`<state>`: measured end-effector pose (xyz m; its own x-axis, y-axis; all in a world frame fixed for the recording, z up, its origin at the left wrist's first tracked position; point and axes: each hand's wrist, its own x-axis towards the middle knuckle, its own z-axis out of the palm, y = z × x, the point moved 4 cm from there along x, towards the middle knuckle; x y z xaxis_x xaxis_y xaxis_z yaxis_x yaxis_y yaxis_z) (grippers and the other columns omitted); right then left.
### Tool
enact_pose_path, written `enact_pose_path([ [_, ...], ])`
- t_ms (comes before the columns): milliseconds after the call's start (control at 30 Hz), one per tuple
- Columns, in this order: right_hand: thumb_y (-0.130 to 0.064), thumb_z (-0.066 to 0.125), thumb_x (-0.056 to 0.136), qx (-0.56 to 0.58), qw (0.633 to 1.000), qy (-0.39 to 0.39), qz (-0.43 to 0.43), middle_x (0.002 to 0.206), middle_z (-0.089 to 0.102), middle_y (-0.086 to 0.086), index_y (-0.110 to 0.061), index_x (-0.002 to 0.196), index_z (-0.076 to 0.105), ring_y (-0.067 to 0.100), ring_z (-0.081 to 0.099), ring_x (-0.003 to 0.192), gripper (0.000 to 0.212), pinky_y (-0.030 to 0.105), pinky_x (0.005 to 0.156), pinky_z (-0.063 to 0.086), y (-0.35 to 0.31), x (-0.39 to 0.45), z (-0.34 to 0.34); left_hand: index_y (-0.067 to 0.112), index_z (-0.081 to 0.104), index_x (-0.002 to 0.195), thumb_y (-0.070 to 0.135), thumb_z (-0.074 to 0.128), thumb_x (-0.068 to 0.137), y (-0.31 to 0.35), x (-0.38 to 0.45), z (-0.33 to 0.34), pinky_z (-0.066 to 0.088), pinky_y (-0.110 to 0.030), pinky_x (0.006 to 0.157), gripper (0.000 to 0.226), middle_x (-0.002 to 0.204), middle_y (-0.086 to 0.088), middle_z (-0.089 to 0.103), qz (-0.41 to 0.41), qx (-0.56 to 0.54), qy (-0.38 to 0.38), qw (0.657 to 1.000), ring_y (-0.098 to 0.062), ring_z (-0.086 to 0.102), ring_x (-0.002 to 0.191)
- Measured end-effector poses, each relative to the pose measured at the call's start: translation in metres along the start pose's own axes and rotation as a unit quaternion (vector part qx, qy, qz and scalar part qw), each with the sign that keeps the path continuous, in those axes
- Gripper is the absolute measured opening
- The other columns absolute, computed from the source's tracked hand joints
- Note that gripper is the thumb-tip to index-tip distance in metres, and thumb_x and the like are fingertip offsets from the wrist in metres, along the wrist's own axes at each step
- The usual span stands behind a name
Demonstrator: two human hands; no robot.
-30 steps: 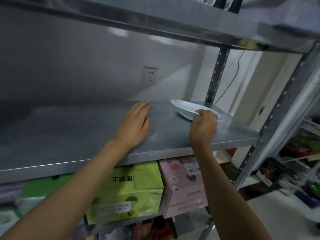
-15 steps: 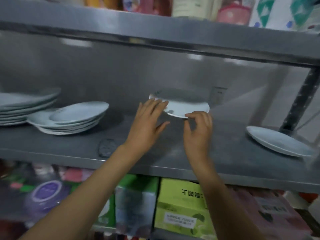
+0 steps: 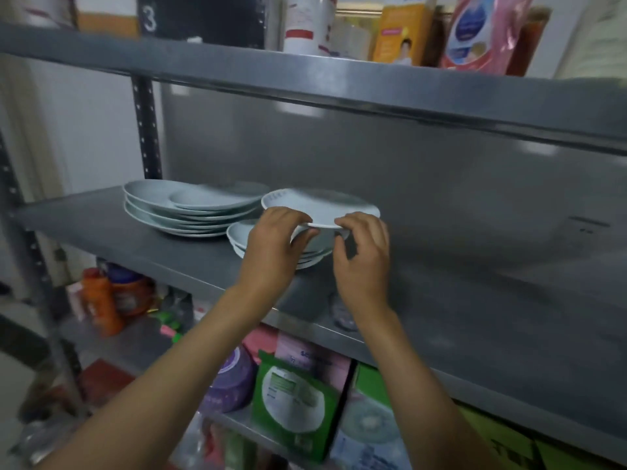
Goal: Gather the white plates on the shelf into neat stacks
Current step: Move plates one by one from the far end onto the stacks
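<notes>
I see both hands up at the grey metal shelf, holding one white plate between them. My left hand pinches the plate's near rim from the left, fingers curled over the top edge and thumb tucked beneath. My right hand grips the same rim just to the right, fingertips on the edge and thumb under it. The plate sits level, with most of it reaching away from me toward the back panel.

Directly below the held plate, a small stack of plates rests on the shelf, partly hidden behind my left hand. I cannot tell whether the held plate touches that stack or hangs just above it. To the left, touching or nearly touching the small stack, stands a taller stack of wider plates, its top plates sitting a little off centre.

On the shelf above I can see packets and a bottle. Below the plates' shelf there are an orange bottle, a green packet and a purple tub.
</notes>
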<state>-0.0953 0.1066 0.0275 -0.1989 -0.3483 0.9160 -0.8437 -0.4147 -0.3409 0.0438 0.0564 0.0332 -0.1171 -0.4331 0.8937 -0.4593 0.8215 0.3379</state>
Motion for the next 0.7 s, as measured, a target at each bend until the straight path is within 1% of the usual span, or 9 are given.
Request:
enact_pose_path([
  [67, 0.003, 0.060, 0.082, 0.005, 1.000, -0.022, 0.009, 0.118, 0.058, 0.007, -0.006, 0.118, 0.061, 0.019, 0.047, 0.116, 0.037, 0.015, 0.103, 0.031, -0.004, -0.004, 0.015, 0.008, 0.069, 0.087, 0.017, 0.074, 0.080, -0.014, -0.001, -0.012, 0.036, -0.011, 0.081, 0.013, 0.086, -0.004, 0.069, -0.021, 0.006, 0.002, 1.000, -0.019, 0.060, 0.085],
  [133, 0.003, 0.057, 0.083, 0.009, 0.999, -0.013, 0.031, 0.124, 0.055, 0.008, -0.006, 0.125, 0.055, 0.017, 0.045, 0.120, 0.043, 0.015, 0.105, 0.030, -0.001, -0.009, 0.021, 0.007, 0.068, 0.084, 0.017, 0.074, 0.079, -0.025, -0.004, -0.020, 0.039, -0.018, 0.077, 0.013, 0.083, -0.004, 0.068, -0.017, 0.020, -0.006, 1.000, -0.020, 0.060, 0.082],
  [200, 0.004, 0.055, 0.082, 0.014, 0.997, 0.023, 0.069, 0.125, 0.054, 0.008, -0.006, 0.125, 0.054, 0.018, 0.046, 0.119, 0.044, 0.019, 0.104, 0.033, 0.006, -0.013, 0.023, 0.006, 0.068, 0.083, 0.017, 0.074, 0.078, -0.036, -0.006, -0.026, 0.040, -0.023, 0.076, 0.014, 0.082, -0.005, 0.068, -0.022, 0.036, -0.013, 0.999, -0.023, 0.061, 0.080],
  [267, 0.005, 0.056, 0.080, 0.024, 0.992, 0.048, 0.110, 0.124, 0.054, 0.007, -0.006, 0.123, 0.055, 0.019, 0.048, 0.118, 0.044, 0.024, 0.102, 0.036, 0.015, -0.018, 0.025, 0.007, 0.068, 0.083, 0.017, 0.075, 0.078, -0.046, -0.009, -0.030, 0.039, -0.022, 0.077, 0.014, 0.083, -0.006, 0.068, -0.032, 0.045, -0.017, 0.998, -0.024, 0.062, 0.081],
  [333, 0.005, 0.056, 0.079, 0.031, 0.988, 0.052, 0.139, 0.124, 0.054, 0.005, -0.008, 0.122, 0.055, 0.020, 0.049, 0.118, 0.045, 0.024, 0.101, 0.037, 0.023, -0.022, 0.028, 0.007, 0.067, 0.082, 0.017, 0.075, 0.078, -0.052, -0.011, -0.032, 0.039, -0.022, 0.076, 0.013, 0.082, -0.006, 0.068, -0.032, 0.046, -0.025, 0.998, -0.025, 0.061, 0.080],
  [467, 0.007, 0.054, 0.078, 0.033, 0.984, 0.051, 0.167, 0.123, 0.054, 0.006, -0.008, 0.120, 0.055, 0.019, 0.049, 0.117, 0.044, 0.008, 0.097, 0.031, 0.029, -0.027, 0.030, 0.006, 0.065, 0.078, 0.012, 0.076, 0.077, -0.058, -0.016, -0.033, 0.036, -0.018, 0.073, 0.013, 0.078, -0.005, 0.065, -0.030, 0.040, -0.038, 0.998, -0.022, 0.058, 0.077],
  [533, 0.007, 0.054, 0.078, 0.033, 0.984, 0.052, 0.170, 0.122, 0.054, 0.005, -0.009, 0.119, 0.055, 0.018, 0.049, 0.116, 0.044, 0.007, 0.096, 0.030, 0.030, -0.028, 0.030, 0.006, 0.065, 0.079, 0.012, 0.076, 0.078, -0.064, -0.019, -0.032, 0.038, -0.020, 0.073, 0.012, 0.078, -0.005, 0.065, -0.045, 0.029, -0.043, 0.998, -0.023, 0.059, 0.077],
  [633, 0.007, 0.053, 0.077, 0.033, 0.984, 0.040, 0.170, 0.121, 0.055, 0.004, -0.009, 0.118, 0.056, 0.017, 0.049, 0.115, 0.044, 0.014, 0.097, 0.034, 0.031, -0.029, 0.032, 0.006, 0.067, 0.084, 0.015, 0.075, 0.079, -0.072, -0.020, -0.028, 0.044, -0.028, 0.079, 0.013, 0.085, -0.007, 0.067, -0.066, 0.023, -0.060, 0.996, -0.027, 0.062, 0.087],
  [700, 0.006, 0.053, 0.077, 0.033, 0.984, 0.034, 0.171, 0.120, 0.055, 0.003, -0.009, 0.117, 0.056, 0.015, 0.049, 0.114, 0.044, 0.010, 0.095, 0.032, 0.031, -0.029, 0.032, 0.006, 0.069, 0.089, 0.015, 0.075, 0.079, -0.073, -0.021, -0.027, 0.042, -0.030, 0.088, 0.015, 0.094, -0.010, 0.069, -0.079, 0.033, -0.072, 0.994, -0.030, 0.061, 0.106],
])
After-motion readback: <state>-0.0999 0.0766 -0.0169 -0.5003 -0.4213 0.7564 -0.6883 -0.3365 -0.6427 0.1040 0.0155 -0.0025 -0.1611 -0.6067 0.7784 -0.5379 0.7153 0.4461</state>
